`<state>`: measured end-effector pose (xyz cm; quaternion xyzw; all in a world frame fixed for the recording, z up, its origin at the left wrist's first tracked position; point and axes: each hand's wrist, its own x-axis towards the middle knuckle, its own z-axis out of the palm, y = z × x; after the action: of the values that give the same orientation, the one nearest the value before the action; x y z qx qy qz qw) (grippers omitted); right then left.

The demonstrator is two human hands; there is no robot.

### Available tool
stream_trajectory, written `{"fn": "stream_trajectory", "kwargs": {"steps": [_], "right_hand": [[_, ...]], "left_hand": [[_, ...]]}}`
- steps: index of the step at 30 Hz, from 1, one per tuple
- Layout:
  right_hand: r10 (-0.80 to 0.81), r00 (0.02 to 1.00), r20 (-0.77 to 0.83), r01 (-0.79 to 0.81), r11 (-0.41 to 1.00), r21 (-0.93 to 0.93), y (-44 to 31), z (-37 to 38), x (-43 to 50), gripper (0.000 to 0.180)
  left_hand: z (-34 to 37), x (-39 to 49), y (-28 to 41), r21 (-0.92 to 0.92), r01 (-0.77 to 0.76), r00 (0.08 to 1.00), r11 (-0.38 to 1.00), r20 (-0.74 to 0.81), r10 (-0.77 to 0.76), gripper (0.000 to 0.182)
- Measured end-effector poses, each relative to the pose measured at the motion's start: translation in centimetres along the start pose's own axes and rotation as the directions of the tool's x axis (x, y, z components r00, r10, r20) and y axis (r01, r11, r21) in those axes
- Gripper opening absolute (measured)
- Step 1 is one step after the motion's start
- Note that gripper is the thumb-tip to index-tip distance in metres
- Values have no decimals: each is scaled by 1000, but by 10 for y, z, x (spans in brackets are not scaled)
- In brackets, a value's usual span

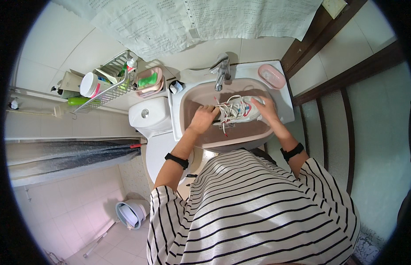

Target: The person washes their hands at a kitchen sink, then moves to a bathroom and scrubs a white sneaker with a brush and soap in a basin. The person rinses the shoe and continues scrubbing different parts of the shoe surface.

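A white lace-up sneaker [237, 108] with red and blue accents lies sideways over a pink plastic basin [192, 143], its laces loose. The basin sits in the white washbasin [286, 102] under a chrome faucet [222, 71]. My left hand [203, 118] grips the heel end of the shoe near its opening. At the other end, my right hand [265, 107] holds the toe, thumb on top. A red-tipped lace end hangs down toward the basin. The underside of the shoe is hidden.
A pink soap dish [271, 77] stands at the washbasin's back right corner. Left are a toilet tank [149, 112], a wire rack [107, 82] of bottles, and a tray with a green sponge [148, 79]. A bucket [129, 213] stands on the floor.
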<state>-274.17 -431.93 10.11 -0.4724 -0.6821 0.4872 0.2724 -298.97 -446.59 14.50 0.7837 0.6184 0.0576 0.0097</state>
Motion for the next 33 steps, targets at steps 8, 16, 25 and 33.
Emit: {"fn": "stream_trajectory", "kwargs": {"steps": [8, 16, 25, 33], "right_hand": [[-73, 996, -51, 69, 994, -88, 11, -16, 14, 40], [-2, 997, -79, 2, 1000, -11, 14, -51, 15, 51], [-93, 992, -81, 90, 995, -39, 17, -53, 2, 32], [6, 999, -37, -4, 998, 61, 21, -50, -8, 46]], "left_hand": [[-37, -22, -24, -55, 14, 1000, 998, 9, -14, 18], [-74, -84, -58, -198, 349, 918, 916, -125, -377, 20], [-16, -30, -25, -969, 233, 510, -82, 194, -838, 46], [25, 68, -28, -979, 196, 445, -58, 141, -884, 58]]}}
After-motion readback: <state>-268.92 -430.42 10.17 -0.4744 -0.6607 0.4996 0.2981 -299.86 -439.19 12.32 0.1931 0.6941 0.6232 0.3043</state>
